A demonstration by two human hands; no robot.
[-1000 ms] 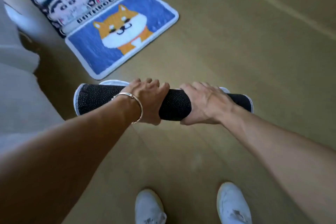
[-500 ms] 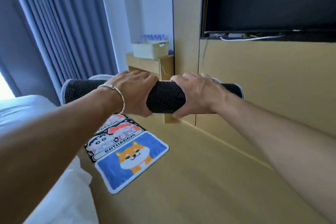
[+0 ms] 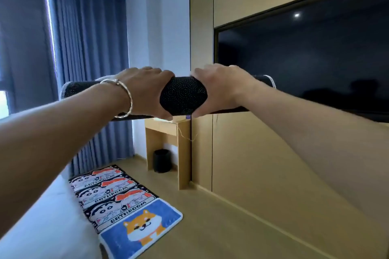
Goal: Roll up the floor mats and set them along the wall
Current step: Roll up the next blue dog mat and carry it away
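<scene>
Location type: bedroom of a home or hotel. Indicators: white-sheeted bed point(image 3: 42, 227), pleated blue-grey full-length curtains point(image 3: 88, 48), large black wall-mounted television screen point(image 3: 305, 59) in light wood panelling point(image 3: 263, 164), small light wooden counter point(image 3: 166, 130) over a black cylindrical waste bin point(image 3: 162, 161), and printed cartoon floor mats point(image 3: 109, 193).

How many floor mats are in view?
3: rolled mat gripped by left hand and right hand; blue dog mat on floor; cartoon mat behind it. Others may be hidden.
</scene>
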